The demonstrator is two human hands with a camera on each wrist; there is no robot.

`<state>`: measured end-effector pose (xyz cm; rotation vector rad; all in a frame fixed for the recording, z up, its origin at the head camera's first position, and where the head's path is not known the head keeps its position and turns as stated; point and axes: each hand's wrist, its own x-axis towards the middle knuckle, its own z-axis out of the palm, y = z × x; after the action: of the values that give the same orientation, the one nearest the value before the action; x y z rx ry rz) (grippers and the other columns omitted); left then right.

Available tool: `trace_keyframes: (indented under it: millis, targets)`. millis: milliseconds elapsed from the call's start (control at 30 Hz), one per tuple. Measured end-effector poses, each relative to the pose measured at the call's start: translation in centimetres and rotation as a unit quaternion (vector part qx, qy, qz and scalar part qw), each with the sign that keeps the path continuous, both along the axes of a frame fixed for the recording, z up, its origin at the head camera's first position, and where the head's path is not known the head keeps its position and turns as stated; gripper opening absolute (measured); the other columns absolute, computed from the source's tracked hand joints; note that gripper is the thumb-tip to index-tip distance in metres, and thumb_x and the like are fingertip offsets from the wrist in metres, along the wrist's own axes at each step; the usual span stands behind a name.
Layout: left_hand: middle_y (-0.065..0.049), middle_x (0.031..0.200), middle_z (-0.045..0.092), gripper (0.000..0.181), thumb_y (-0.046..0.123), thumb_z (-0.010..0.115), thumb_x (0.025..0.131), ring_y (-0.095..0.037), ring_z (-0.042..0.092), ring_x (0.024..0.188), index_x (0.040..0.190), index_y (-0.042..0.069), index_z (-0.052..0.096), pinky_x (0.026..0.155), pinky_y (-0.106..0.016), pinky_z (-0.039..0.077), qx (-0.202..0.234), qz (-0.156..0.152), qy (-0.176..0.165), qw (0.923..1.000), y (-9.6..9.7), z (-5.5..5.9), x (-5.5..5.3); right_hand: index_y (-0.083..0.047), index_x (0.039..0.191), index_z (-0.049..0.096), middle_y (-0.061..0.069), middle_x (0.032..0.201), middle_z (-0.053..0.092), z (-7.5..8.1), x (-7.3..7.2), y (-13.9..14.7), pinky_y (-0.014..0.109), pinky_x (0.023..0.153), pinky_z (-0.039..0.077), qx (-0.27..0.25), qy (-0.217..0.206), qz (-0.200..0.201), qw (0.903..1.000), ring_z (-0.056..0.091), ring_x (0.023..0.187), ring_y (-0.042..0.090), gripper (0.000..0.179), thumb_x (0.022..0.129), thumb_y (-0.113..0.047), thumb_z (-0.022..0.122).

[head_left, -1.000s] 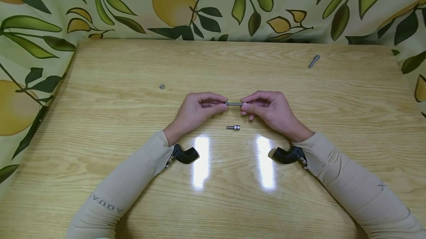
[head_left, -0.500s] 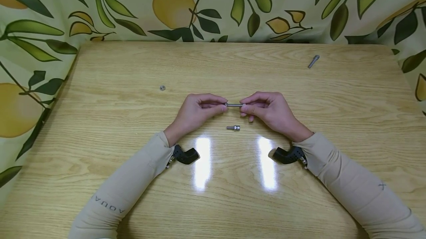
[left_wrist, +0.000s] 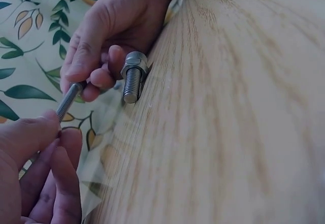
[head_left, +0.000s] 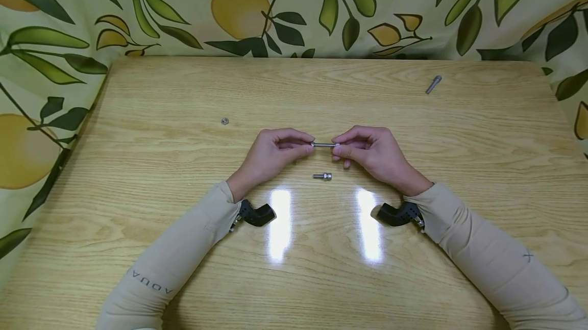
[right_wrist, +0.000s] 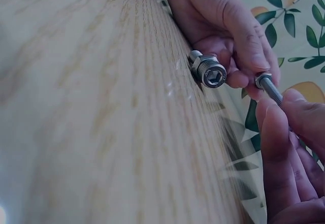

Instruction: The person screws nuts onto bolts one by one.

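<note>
Mid-table, my left hand [head_left: 274, 150] pinches a small steel nut [right_wrist: 261, 78] between thumb and fingertips, at the threaded end of a bolt [head_left: 324, 145]. The head end of that bolt is pinched by my right hand [head_left: 374, 154]; its head is mostly covered by the fingers. The bolt lies level between both hands, its bare thread showing in the gap. In front of the hands, a second bolt [head_left: 318, 176] with a nut on its thread lies on the wooden table [head_left: 184, 100]. The right wrist view shows the hex socket in its head [right_wrist: 214, 75].
A loose nut [head_left: 224, 121] lies left of the hands. Toward the back right corner lies another socket-head bolt [head_left: 433, 85]. A patterned cloth [head_left: 184, 3] borders the table at the back and sides. Black wrist-worn devices [head_left: 256, 213] hang below both wrists.
Both hands keep the same grip on the bolt and nut in nearly the same spot. The head view has shifted very slightly; nothing on the table has visibly moved.
</note>
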<state>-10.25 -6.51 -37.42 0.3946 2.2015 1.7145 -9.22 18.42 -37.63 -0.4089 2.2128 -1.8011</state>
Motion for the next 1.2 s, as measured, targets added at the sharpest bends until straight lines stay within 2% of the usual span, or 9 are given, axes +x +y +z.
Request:
trace_keyframes:
  millis: [167, 433, 567, 800, 1067, 1200]
  targets:
    - [-0.003, 0.104, 0.074, 0.022, 0.022, 0.079, 0.082, -0.013, 0.073, 0.091, 0.103, 0.015, 0.074, 0.083, -0.026, 0.059, 0.016, -0.005, 0.001, 0.9999, 0.04, -0.03, -0.03, 0.002, 0.109, 0.068, -0.002, 0.083, 0.077, -0.03, 0.0, -0.03, 0.03, 0.06, 0.058, -0.01, -0.003, 0.002, 0.9999, 0.071, 0.068, 0.018, 0.025, 0.089, -0.014, 0.07]
    - [-0.001, 0.105, 0.075, 0.023, 0.032, 0.073, 0.087, -0.012, 0.073, 0.095, 0.104, 0.016, 0.075, 0.085, -0.025, 0.058, 0.004, -0.004, 0.015, 0.9999, -0.01, 0.01, 0.05, 0.001, 0.108, 0.068, 0.0, 0.083, 0.077, -0.13, 0.11, -0.05, 0.031, 0.059, 0.058, -0.008, -0.007, -0.002, 0.9999, 0.07, 0.065, 0.019, 0.025, 0.089, -0.015, 0.07]
    - [-0.002, 0.107, 0.074, 0.025, 0.029, 0.076, 0.085, -0.012, 0.072, 0.097, 0.105, 0.015, 0.073, 0.087, -0.025, 0.058, 0.016, -0.003, 0.008, 0.9998, 0.01, -0.02, 0.09, 0.001, 0.108, 0.068, 0.0, 0.083, 0.077, -0.14, 0.13, -0.06, 0.031, 0.059, 0.058, -0.01, -0.008, 0.0, 0.9999, 0.07, 0.065, 0.019, 0.025, 0.089, -0.015, 0.07]
    - [0.002, 0.105, 0.075, 0.025, 0.033, 0.078, 0.083, -0.01, 0.073, 0.093, 0.103, 0.02, 0.073, 0.084, -0.026, 0.059, -0.004, 0.004, 0.013, 0.9999, 0.0, -0.15, 0.12, 0.0, 0.108, 0.068, 0.001, 0.084, 0.078, -0.09, 0.16, -0.06, 0.032, 0.059, 0.058, -0.009, -0.004, 0.006, 0.9999, 0.071, 0.068, 0.02, 0.024, 0.09, -0.015, 0.07]
    - [0.006, 0.106, 0.076, 0.032, 0.04, 0.074, 0.084, -0.01, 0.072, 0.086, 0.107, 0.018, 0.075, 0.078, -0.027, 0.059, -0.008, 0.003, 0.031, 0.9995, -0.08, -0.28, 0.09, 0.003, 0.109, 0.067, -0.002, 0.084, 0.077, -0.02, 0.22, -0.01, 0.032, 0.06, 0.058, -0.011, -0.004, 0.005, 0.9999, 0.072, 0.07, 0.02, 0.026, 0.09, -0.015, 0.069]
    - [0.004, 0.105, 0.076, 0.032, 0.039, 0.074, 0.085, -0.011, 0.072, 0.084, 0.109, 0.018, 0.075, 0.075, -0.027, 0.059, -0.008, 0.001, 0.03, 0.9995, -0.13, -0.24, 0.11, 0.003, 0.109, 0.067, -0.001, 0.084, 0.077, 0.02, 0.23, -0.02, 0.032, 0.059, 0.058, -0.012, -0.003, 0.005, 0.9999, 0.072, 0.07, 0.02, 0.026, 0.09, -0.015, 0.069]
